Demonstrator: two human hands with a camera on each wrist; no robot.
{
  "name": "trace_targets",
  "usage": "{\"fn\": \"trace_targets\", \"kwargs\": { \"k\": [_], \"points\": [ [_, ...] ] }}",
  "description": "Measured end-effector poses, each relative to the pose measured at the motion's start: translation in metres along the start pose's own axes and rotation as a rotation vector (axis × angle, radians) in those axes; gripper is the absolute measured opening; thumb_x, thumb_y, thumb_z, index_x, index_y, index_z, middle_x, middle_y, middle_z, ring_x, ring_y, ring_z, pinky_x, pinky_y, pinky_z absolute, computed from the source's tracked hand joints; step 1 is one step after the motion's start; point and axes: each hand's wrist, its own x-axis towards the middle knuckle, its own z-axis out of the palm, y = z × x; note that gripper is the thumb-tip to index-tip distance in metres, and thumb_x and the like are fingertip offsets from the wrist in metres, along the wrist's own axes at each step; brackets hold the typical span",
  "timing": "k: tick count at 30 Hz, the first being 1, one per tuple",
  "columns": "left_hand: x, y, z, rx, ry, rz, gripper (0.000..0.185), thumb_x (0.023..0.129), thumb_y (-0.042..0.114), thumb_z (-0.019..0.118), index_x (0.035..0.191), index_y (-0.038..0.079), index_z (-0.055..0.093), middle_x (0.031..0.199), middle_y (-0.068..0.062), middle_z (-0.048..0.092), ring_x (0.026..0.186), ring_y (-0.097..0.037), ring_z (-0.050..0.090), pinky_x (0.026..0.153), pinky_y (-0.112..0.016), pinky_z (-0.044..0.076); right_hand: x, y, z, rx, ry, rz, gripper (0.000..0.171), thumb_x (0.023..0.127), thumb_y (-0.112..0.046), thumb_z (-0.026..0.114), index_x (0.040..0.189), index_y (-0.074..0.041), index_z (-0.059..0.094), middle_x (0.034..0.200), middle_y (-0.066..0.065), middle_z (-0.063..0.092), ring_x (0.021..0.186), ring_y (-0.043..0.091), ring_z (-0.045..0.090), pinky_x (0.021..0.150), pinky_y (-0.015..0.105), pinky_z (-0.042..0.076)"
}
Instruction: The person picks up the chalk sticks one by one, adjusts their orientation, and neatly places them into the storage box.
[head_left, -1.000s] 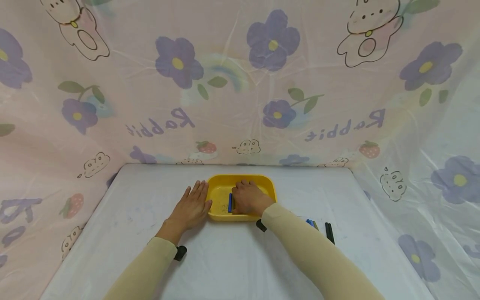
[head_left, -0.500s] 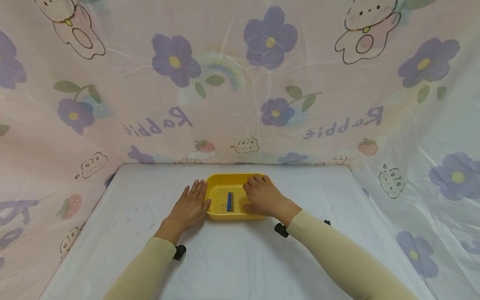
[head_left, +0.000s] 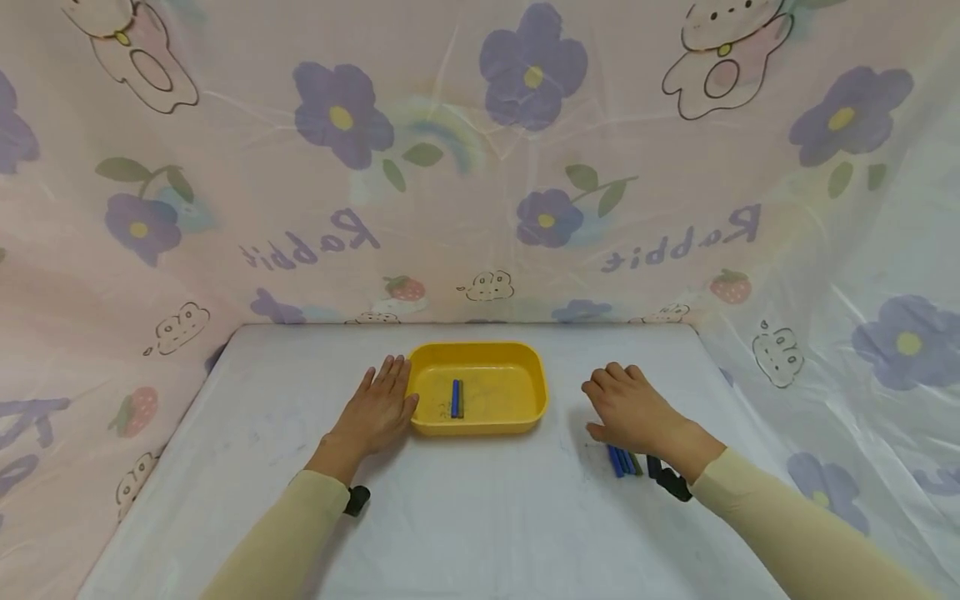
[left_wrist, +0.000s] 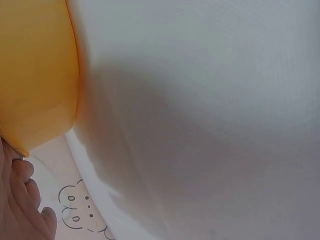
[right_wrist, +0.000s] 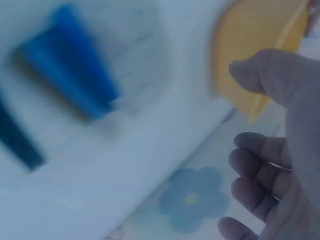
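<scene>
Person, two arms in view.
Sleeves: long, close-fitting, pale beige, plain, without print or seam marks; each ends at the wrist.
Left hand (head_left: 377, 407): bare, no rings or gloves visible.
Right hand (head_left: 633, 407): bare, no rings or gloves visible.
Wrist fittings: a small black device under each wrist, at the sleeve's end; detail too small to tell.

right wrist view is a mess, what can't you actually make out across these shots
- Right wrist view: motion blur smears the blue sticks; their count and ends are unclear.
- Head view: the right hand covers part of the sticks on the table.
- Left wrist view: the yellow tray is cut off by the frame edge, its inside unseen.
</scene>
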Motion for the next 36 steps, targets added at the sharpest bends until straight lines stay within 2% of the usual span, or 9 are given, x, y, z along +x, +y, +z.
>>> {"fn": "trace_targets", "kwargs": {
  "k": [6,11,26,36],
  "points": [
    [0.0,-0.001,-0.002,-0.01,0.01,-0.007,0.07,0.115,0.04,0.034,0.168,-0.002,0.016,0.175,-0.021,0.016,0.164,-0.038,0.013,0.133,-0.057,0.01,-0.031,0.015,0.012,-0.02,-0.029,-0.05,0.063,0.077,-0.049,0.091,0.117,-0.006,0.068,0.111,0.008,0.065,0.1,0.028,0.055,0.084,0.048,0.049],
    [0.001,-0.001,-0.002,-0.011,0.007,-0.007,0.07,0.115,0.042,0.032,0.168,-0.001,0.015,0.176,-0.019,0.015,0.164,-0.036,0.011,0.134,-0.056,0.009,-0.043,0.016,0.023,0.016,-0.06,-0.064,0.062,0.074,-0.048,0.093,0.114,-0.008,0.068,0.108,0.006,0.064,0.099,0.026,0.056,0.085,0.048,0.05],
    [0.002,-0.002,-0.001,-0.012,-0.005,-0.013,0.071,0.115,0.043,0.032,0.168,0.001,0.013,0.176,-0.018,0.015,0.165,-0.034,0.01,0.134,-0.055,0.008,-0.045,0.011,0.039,0.034,-0.169,-0.055,0.07,0.073,-0.051,0.091,0.12,-0.006,0.067,0.11,0.008,0.064,0.099,0.027,0.054,0.088,0.051,0.05],
    [-0.001,0.001,-0.003,-0.017,-0.01,-0.014,0.071,0.115,0.042,0.033,0.168,0.0,0.013,0.176,-0.018,0.015,0.165,-0.035,0.01,0.134,-0.055,0.009,-0.044,0.01,0.039,0.054,-0.18,-0.052,0.068,0.073,-0.049,0.091,0.121,-0.006,0.068,0.11,0.007,0.063,0.099,0.026,0.053,0.089,0.051,0.049]
  ]
}}
